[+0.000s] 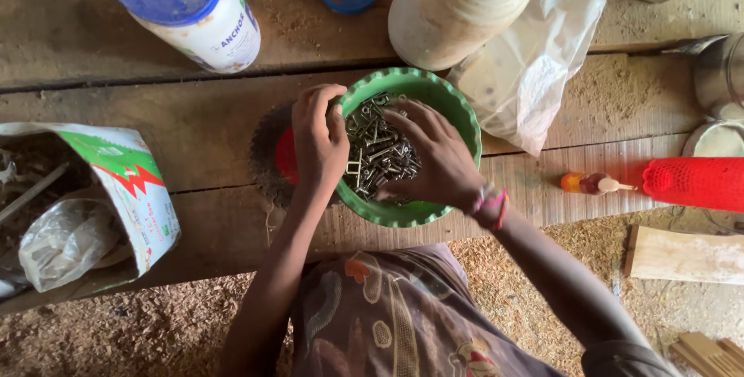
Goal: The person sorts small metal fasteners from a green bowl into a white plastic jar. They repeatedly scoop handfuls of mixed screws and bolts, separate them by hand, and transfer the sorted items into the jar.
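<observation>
Both hands sat in green bowl (457,117) of screws (378,152): left hand (318,141) at 9 o'clock, right hand (434,156) at 3, fingers curled into the pile; grip unclear.

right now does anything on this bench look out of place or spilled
The green bowl of screws sits on top of a circular saw blade, its teeth poking out beside the left hand. Sawdust lies scattered over the bench. No screws look spilled.
</observation>
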